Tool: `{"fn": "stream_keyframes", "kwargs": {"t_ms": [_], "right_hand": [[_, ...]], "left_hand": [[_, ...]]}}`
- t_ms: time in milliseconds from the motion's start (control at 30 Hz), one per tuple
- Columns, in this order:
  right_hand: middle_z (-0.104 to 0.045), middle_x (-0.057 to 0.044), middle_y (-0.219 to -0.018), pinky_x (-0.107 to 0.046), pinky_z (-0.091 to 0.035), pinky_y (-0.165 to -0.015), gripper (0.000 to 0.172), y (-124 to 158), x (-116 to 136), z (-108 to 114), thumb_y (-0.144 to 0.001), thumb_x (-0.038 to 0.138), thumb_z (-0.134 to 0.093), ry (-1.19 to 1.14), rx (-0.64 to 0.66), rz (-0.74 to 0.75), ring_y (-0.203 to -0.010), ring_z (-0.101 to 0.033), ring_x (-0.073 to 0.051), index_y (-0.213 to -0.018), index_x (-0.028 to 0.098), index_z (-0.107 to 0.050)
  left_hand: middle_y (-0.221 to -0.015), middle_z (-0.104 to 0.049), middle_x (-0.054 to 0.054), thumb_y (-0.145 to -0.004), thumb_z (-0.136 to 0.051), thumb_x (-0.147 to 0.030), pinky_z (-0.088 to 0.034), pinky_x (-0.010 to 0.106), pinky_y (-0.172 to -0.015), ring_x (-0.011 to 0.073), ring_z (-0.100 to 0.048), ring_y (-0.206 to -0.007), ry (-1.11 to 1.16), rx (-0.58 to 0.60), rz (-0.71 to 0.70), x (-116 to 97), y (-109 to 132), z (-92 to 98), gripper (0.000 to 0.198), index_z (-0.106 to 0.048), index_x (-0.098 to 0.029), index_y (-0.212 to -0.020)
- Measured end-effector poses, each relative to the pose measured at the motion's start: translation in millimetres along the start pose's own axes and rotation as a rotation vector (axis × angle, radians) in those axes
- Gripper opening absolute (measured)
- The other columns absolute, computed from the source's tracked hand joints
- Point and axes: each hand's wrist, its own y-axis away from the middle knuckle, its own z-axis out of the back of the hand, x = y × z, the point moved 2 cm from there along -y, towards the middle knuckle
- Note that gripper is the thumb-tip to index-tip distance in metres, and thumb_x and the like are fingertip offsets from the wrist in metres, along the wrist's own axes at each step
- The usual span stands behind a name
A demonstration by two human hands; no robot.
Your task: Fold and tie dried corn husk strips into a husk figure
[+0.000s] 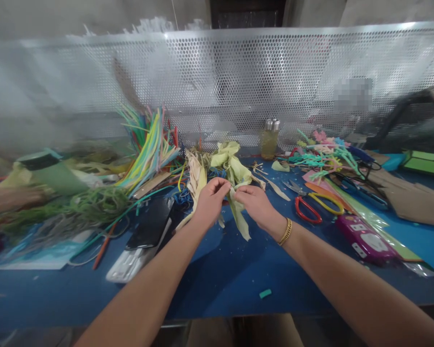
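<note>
In the middle of the blue table, my left hand [211, 200] and my right hand [256, 205] are close together, fingertips pinched on a pale green corn husk [240, 221]. One end of it hangs down below my fingers. Just behind are more crumpled green husks [235, 161], and it is unclear whether they join the piece I hold. To the left of these lie dry, cream-coloured husks [195, 178]. My right wrist wears a gold bracelet [285, 231]. What lies directly between my fingertips is mostly hidden.
Scissors [313, 205] and a purple case [363, 241] lie right. Left are a black phone [151, 224], green stringy fibre [97, 205] and colourful thin strips [152, 149]. A jar [269, 140] stands before a perforated metal screen [238, 82]. A person's hand [14, 198] blurs far left.
</note>
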Motion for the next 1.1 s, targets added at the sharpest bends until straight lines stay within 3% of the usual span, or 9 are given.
{"fn": "stream_keyframes", "kwargs": {"t_ms": [433, 533, 700, 867, 1100], "right_hand": [[-0.024, 0.004, -0.056, -0.026, -0.019, -0.046, 0.026, -3.3, 1.6, 3.4, -0.061, 0.021, -0.051, -0.195, -0.043, -0.207, -0.053, -0.02, -0.01, -0.051, 0.022, -0.027], [-0.022, 0.004, -0.055, -0.028, -0.018, -0.049, 0.028, -3.5, 2.1, 4.2, -0.063, 0.021, -0.051, -0.161, 0.001, -0.18, -0.053, -0.019, -0.011, -0.05, 0.022, -0.026], [-0.03, 0.004, -0.054, -0.029, -0.022, -0.051, 0.025, -3.7, -2.8, 3.8, -0.07, 0.026, -0.055, -0.087, -0.005, -0.076, -0.053, -0.028, -0.012, -0.052, 0.021, -0.039], [-0.036, 0.004, -0.052, -0.028, -0.024, -0.052, 0.03, -2.8, -1.7, 4.2, -0.079, 0.031, -0.051, 0.146, -0.027, 0.063, -0.053, -0.033, -0.011, -0.053, 0.02, -0.041], [-0.054, 0.002, -0.058, -0.025, -0.031, -0.052, 0.024, -2.4, 4.3, 9.5, -0.077, 0.036, -0.058, 0.215, -0.114, 0.042, -0.053, -0.042, -0.01, -0.061, 0.018, -0.058]], "left_hand": [[-0.079, -0.067, 0.003, -0.077, -0.064, -0.027, -0.042, 0.026, -0.069, 0.0174, -0.057, -0.075, -0.312, -0.014, -0.29, -8.9, -1.3, 5.4, 0.008, -0.071, -0.021, -0.076], [-0.081, -0.069, 0.003, -0.079, -0.064, -0.028, -0.043, 0.027, -0.071, 0.0183, -0.059, -0.075, -0.339, 0.018, -0.334, -10.0, -1.4, 5.6, 0.01, -0.073, -0.023, -0.08], [-0.084, -0.071, 0.004, -0.082, -0.062, -0.029, -0.042, 0.029, -0.075, 0.02, -0.061, -0.078, -0.402, 0.029, -0.385, -14.1, -0.7, 8.2, 0.014, -0.075, -0.025, -0.081], [-0.086, -0.071, 0.005, -0.083, -0.06, -0.028, -0.042, 0.03, -0.079, 0.0223, -0.061, -0.084, -0.458, 0.023, -0.446, -19.9, 1.4, 10.3, 0.015, -0.075, -0.026, -0.082], [-0.082, -0.069, 0.004, -0.085, -0.058, -0.026, -0.039, 0.029, -0.075, 0.0217, -0.059, -0.079, -0.57, 0.022, -0.491, -20.6, 3.5, 7.9, 0.015, -0.072, -0.026, -0.082]]}}
